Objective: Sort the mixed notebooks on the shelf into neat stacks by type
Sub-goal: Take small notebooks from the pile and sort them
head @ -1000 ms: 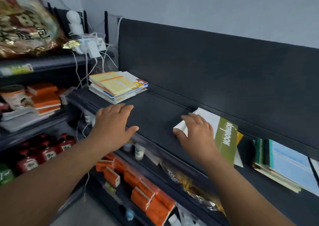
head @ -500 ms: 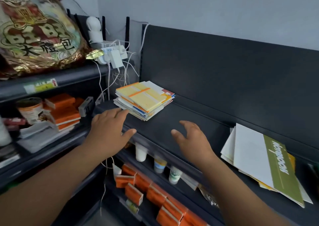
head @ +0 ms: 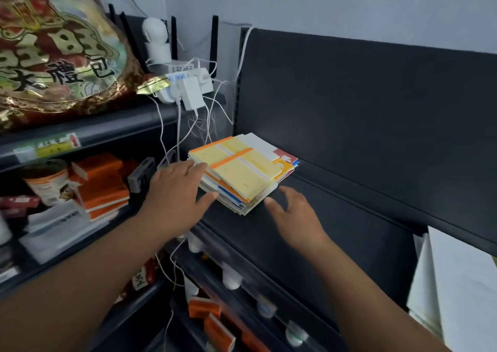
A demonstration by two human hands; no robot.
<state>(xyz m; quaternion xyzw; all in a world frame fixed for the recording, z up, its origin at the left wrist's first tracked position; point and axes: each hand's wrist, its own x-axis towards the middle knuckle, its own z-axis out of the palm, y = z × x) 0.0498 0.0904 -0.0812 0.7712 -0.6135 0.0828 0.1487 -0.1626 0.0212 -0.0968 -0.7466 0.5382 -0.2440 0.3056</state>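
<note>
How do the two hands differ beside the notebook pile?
The left hand reaches the notebook pile at its left edge, seemingly touching; the right hand hangs just short of its near corner. The left hand lies flatter; the right hand's fingers curl slightly. Both hold nothing.

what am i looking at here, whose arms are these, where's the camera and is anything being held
There is no machine here: the two grips are a person's bare hands. The single picture comes from a camera worn on the person's head, looking forward and down, so the arms enter from below. On the dark shelf lies a messy stack of notebooks, yellow and orange on top. The left grip is open at the stack's left edge, fingers about touching it; the right grip is open just off its front corner. Neither holds anything. White sheets lie at the far right, and a white power strip with cables sits above and behind the stack.
</note>
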